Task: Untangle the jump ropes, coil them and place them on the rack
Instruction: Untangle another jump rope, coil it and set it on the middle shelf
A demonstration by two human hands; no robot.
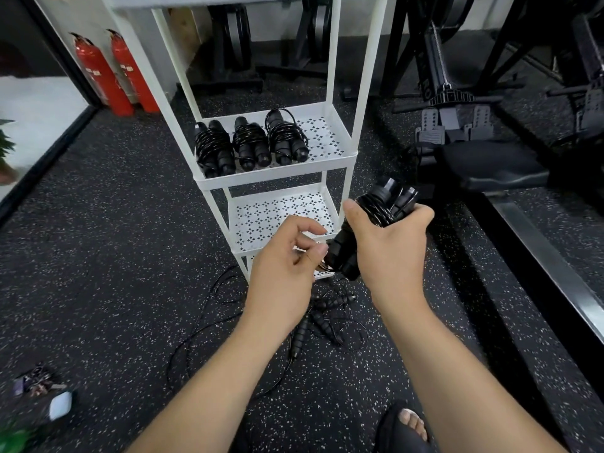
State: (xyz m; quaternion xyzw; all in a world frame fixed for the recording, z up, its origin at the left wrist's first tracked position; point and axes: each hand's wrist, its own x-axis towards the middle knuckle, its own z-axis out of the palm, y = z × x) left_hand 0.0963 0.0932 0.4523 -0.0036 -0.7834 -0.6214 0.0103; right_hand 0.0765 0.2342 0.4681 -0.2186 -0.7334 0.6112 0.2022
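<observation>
Three coils (pixel 251 143) already sit on the rack (pixel 340 148), with loose ropes (pixel 323 317) on the floor below. Your left hand (pixel 287 266) pinches the cord end beside the bundle (pixel 369 223); your right hand (pixel 389 243) grips that bundle. Let the pinch slip and the wraps may spring loose before you shelve it.

No legible text, brand or number is present. The two red fire extinguishers (pixel 112 73) carry pale labels, too blurred to read. White lettering on the black gym machine upright (pixel 425 85) is too distorted to make out.
</observation>
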